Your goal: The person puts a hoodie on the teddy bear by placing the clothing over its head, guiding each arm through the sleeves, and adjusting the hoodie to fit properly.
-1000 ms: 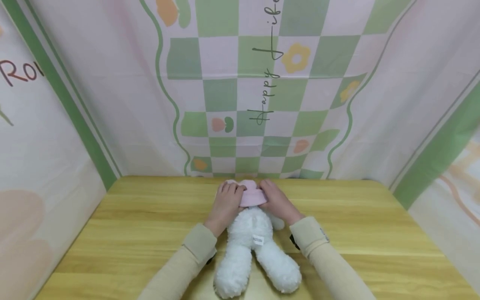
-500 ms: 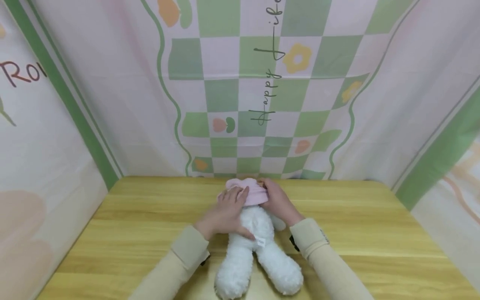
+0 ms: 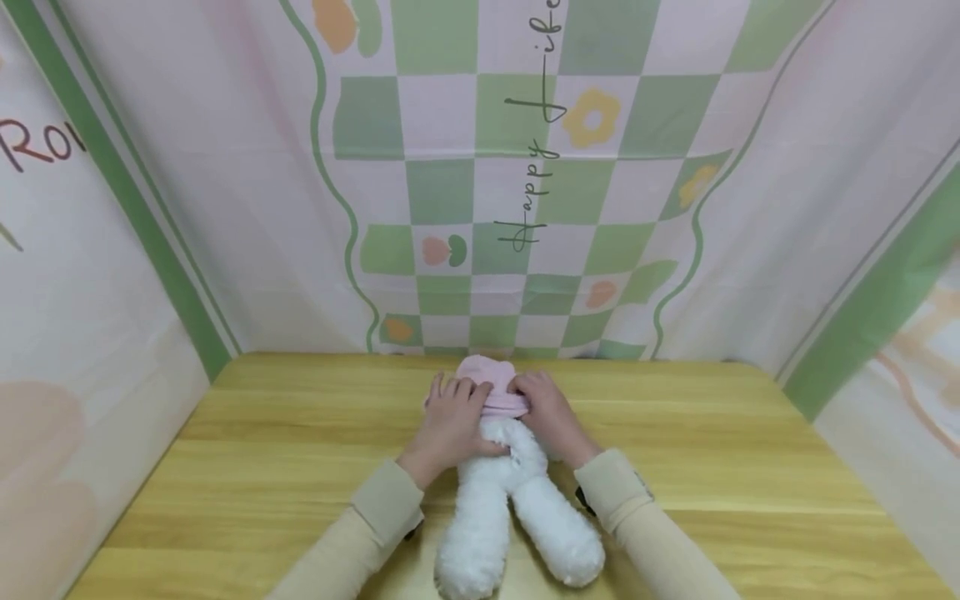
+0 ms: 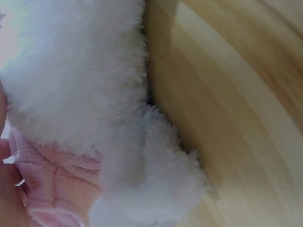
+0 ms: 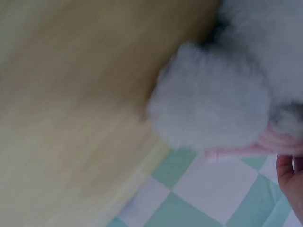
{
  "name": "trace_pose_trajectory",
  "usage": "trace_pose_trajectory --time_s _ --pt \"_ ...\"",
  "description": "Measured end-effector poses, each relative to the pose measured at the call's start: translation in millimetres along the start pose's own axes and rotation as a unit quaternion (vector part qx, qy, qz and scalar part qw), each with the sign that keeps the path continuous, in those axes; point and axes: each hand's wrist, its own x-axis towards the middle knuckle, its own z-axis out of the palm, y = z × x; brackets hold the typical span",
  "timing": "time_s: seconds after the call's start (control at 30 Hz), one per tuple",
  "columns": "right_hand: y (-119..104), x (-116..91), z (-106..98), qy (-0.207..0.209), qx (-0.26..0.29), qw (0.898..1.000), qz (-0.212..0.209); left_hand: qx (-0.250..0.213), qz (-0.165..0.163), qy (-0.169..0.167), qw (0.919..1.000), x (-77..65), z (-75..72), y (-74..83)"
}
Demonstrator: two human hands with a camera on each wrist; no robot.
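A white fluffy plush toy [image 3: 476, 517] lies on the table, its legs toward me. Pink soft cloth, which looks like a hat [image 3: 487, 379], covers its head end. My left hand [image 3: 450, 421] grips the toy from the left, fingers over the pink cloth and thumb pressing into the white fur. At the right edge of the hat, my right hand [image 3: 551, 417] pinches the cloth with bent fingers. The left wrist view shows the hat's seams [image 4: 57, 179] beside white fur [image 4: 85, 80]. In the right wrist view a rounded furry limb [image 5: 208, 99] partly hides the pink cloth [image 5: 279, 142].
The wooden table [image 3: 712, 467] extends to both sides of the toy. Just behind its far edge hangs a curtain [image 3: 502, 192] with green and white checks, and printed side curtains [image 3: 97, 292] stand left and right.
My left hand spread wide across the toy's back, then drew its thumb up toward the hat. The pink cloth has shifted and folded slightly. The white tag no longer shows. My right hand stays at the hat.
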Motion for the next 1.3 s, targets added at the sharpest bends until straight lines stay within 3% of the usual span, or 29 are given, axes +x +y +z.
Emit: trace_pose_trajectory --time_s 0.17,0.4,0.67,0.87,1.07,1.3 --pt "0.6 -0.3 -7.5 -0.035 0.020 0.999 0.024 -0.020 0.006 -0.002 0.9998 1.4 0.2 1.2" --pt "7.1 -0.4 -11.0 -0.040 0.009 0.999 0.027 -0.073 0.001 0.001 0.9973 -0.3 0.9 2.3" --pt "17.0 -1.6 -5.1 -0.011 0.010 0.998 -0.056 -0.118 -0.013 -0.034 0.9923 -0.7 0.2 1.9" --pt "20.1 -3.8 -3.5 0.011 -0.004 0.997 -0.070 -0.123 -0.007 -0.026 0.9920 0.9 2.4 0.0" --pt "15.3 -4.0 -5.4 0.014 0.003 0.999 -0.044 -0.111 -0.008 -0.004 0.9938 2.0 3.2 -1.2" --pt "9.7 2.1 -8.4 -0.045 0.013 0.999 0.013 -0.084 -0.006 0.022 0.9962 1.7 4.8 -2.5"
